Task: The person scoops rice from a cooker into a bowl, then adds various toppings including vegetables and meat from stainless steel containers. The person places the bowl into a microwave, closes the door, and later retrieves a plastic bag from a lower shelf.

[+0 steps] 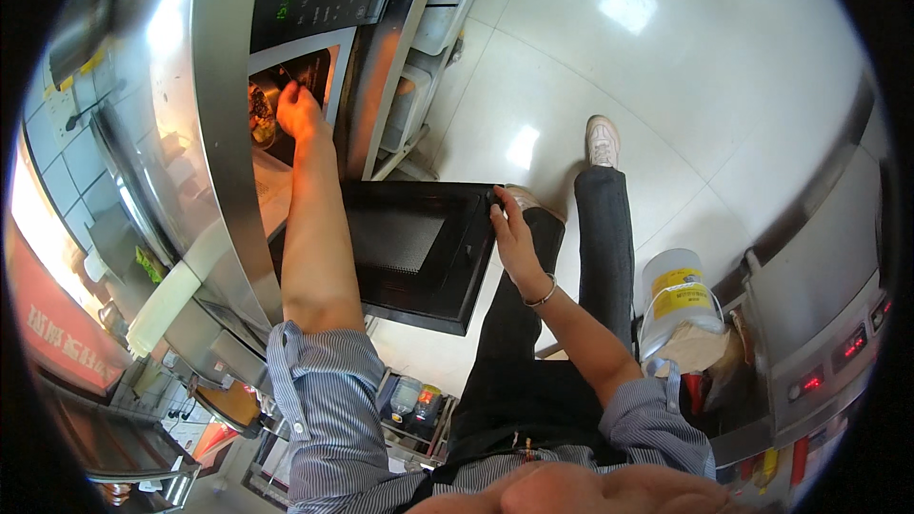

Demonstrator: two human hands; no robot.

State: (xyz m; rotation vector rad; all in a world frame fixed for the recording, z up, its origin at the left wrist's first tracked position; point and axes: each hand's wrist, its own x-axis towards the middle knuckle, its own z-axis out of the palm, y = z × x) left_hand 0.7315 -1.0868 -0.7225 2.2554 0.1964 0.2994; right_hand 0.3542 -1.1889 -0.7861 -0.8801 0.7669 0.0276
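My left hand point(300, 113) reaches inside a lit microwave oven point(343, 57), its fingers closed at the edge of a metal container point(268, 88). Food point(261, 118) in yellow and dark pieces shows in that container; my hand and the oven's frame hide part of it. The black microwave door point(393, 228) stands swung out towards me, with its mesh window facing up. At the door's outer edge, my right hand point(513, 232) holds on with thumb and fingers. A control panel point(321, 0) with lit green digits is beside the oven opening.
White plastic bins point(446, 11) sit on a rack beyond the microwave. A white bucket point(675, 289) with a yellow label stands by my right leg, near a machine with red displays point(810, 382). Left of the oven runs a steel counter point(235, 343). Pale tiles cover the floor point(643, 71).
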